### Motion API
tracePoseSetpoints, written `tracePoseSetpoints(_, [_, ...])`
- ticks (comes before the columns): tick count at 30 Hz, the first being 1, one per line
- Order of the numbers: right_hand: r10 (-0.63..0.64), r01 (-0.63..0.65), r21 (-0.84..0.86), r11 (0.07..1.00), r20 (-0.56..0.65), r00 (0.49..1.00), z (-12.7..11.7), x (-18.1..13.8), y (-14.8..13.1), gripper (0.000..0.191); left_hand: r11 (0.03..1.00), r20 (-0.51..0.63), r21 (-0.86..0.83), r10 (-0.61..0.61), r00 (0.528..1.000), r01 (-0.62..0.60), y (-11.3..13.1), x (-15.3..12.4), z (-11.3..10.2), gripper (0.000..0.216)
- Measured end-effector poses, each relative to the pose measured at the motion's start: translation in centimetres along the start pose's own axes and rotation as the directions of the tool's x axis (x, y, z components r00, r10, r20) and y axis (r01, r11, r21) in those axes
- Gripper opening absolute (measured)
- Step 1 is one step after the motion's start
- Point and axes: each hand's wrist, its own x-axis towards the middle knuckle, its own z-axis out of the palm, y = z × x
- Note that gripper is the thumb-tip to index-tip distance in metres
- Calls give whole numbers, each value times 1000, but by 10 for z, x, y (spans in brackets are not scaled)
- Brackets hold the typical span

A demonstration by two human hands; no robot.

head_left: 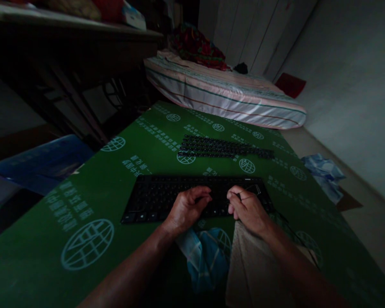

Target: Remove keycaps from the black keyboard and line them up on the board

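Observation:
A black keyboard (157, 196) lies across the green table in front of me. My left hand (190, 206) is over its middle, fingers curled and thumb close to the index finger; whatever may be between the tips is too small to make out. Over the keyboard's right part, my right hand (245, 208) is closed in a pinch, with something small and dark at its fingers. Beyond the keyboard, several rows of loose black keycaps (211, 146) lie on the table. A blue checked cloth (208, 256) and a beige cloth (252, 269) are below my hands.
The green tabletop (141, 265) carries white globe prints and lettering. A thin cable (290, 226) runs from the keyboard's right side. A mattress (224, 94) with a red cloth stands behind; a dark table (93, 32) rises at left. Crumpled blue plastic (324, 171) is at right.

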Motion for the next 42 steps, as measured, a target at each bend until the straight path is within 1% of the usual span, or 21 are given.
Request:
tracePoseSetpoints(4, [-20,20,-50,999,6,1000,3,2,0,20,1000,-17,-2,-1,1000,1,1,0,-1,21])
tracePoseSetpoints(9, [-41,39,-84,996,-21,999,4,4,0,22,1000,-22,-12,-4,1000,3,0,1,-1,21])
tracePoseSetpoints(11, [-17,17,-34,999,-3,1000,4,4,2,22,1000,-15,-9,-12,1000,12,1,1,0,21])
tracePoseSetpoints(15, [16,-25,122,992,72,997,1,1,10,23,999,-3,35,2,1000,-2,1,-1,0,21])
tracePoseSetpoints(19, [23,-38,172,984,88,996,0,0,13,24,991,16,130,41,999,-42,-4,-1,1,22])
tracePoseSetpoints(22, [16,-22,142,990,43,999,4,2,12,24,974,37,212,70,997,-76,-7,0,1,23])
tracePoseSetpoints(25, [16,-16,99,995,-8,1000,7,3,9,26,944,74,306,107,992,-124,-3,0,0,23])
tracePoseSetpoints(27, [11,-10,112,994,-11,1000,8,4,8,26,905,136,387,133,982,-177,4,-1,0,22])
tracePoseSetpoints(29, [-3,5,123,992,-16,1000,9,3,8,28,850,224,465,155,962,-245,15,-2,1,21])
tracePoseSetpoints(31, [-38,43,86,995,-55,998,11,3,10,31,796,293,524,167,942,-304,26,-2,4,22])
tracePoseSetpoints(33, [-90,92,10,996,-107,990,14,4,14,34,753,322,572,157,934,-324,33,-1,10,25])
tracePoseSetpoints(35, [-136,128,-62,990,-150,979,18,5,17,36,719,337,612,139,931,-330,36,1,18,25])
tracePoseSetpoints(38, [-168,145,-130,981,-191,967,23,7,20,38,690,338,646,125,933,-326,33,6,28,23])
tracePoseSetpoints(40, [-164,138,-138,981,-199,966,24,8,20,38,687,321,653,130,938,-318,28,9,32,23])
tracePoseSetpoints(42, [-151,133,-110,985,-181,972,23,8,19,36,695,301,646,150,942,-317,22,9,34,24])
